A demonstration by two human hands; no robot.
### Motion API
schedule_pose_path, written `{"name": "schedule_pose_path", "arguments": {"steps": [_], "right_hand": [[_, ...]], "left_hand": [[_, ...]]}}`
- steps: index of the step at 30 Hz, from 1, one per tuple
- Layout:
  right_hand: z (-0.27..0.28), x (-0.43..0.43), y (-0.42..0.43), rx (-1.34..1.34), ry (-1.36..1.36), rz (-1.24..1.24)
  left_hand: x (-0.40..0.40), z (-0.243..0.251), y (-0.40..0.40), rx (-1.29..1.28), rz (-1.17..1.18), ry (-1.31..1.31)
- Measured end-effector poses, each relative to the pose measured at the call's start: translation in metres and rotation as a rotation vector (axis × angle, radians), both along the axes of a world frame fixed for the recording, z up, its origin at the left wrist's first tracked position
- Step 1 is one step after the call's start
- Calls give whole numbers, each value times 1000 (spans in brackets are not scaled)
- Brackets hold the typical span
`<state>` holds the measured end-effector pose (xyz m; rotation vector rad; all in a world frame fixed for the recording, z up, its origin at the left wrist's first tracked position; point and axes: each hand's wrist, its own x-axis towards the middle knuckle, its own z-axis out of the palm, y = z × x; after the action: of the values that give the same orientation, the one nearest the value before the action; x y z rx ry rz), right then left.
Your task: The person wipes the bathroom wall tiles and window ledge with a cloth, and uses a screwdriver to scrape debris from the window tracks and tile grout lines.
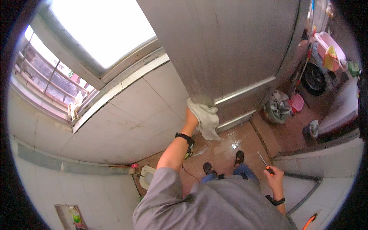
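My left hand (192,117) grips a white cloth (206,118) at the edge of a grey door panel (230,49). The cloth bunches over my fingers and its loose end hangs down. It overlaps the panel's lower corner, but whether it presses on the surface I cannot tell. Low on the door run two bright metal strips (244,90), with a brownish band between them. In my right hand (276,179), held out by my right side, is a screwdriver (269,170) with an orange and black handle. Its shaft points up and away from me, touching nothing.
A tiled wall (138,100) with a window (103,31) above stands to the left. Wet-looking floor tiles (221,146) lie before my shoes. Beyond a raised threshold (266,141) are a bagged bin (277,107), pink basins (330,49) and a black round basin (314,79). A squat toilet (146,176) sits at lower left.
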<state>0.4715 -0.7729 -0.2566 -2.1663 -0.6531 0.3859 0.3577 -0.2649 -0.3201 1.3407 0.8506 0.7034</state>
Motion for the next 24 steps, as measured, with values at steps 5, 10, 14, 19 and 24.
{"name": "schedule_pose_path", "arguments": {"steps": [5, 10, 14, 19, 24], "right_hand": [[17, 62, 12, -23, 97, -14], [2, 121, 31, 84, 70, 124], [18, 146, 68, 53, 150, 286], [-36, 178, 87, 35, -37, 467], [-40, 183, 137, 99, 33, 617]], "left_hand": [[1, -10, 22, 100, -30, -151], [-7, 142, 15, 647, 168, -95], [-21, 243, 3, 958, 393, 114], [-13, 228, -24, 664, 368, 158], [-69, 34, -51, 619, 419, 293]]}}
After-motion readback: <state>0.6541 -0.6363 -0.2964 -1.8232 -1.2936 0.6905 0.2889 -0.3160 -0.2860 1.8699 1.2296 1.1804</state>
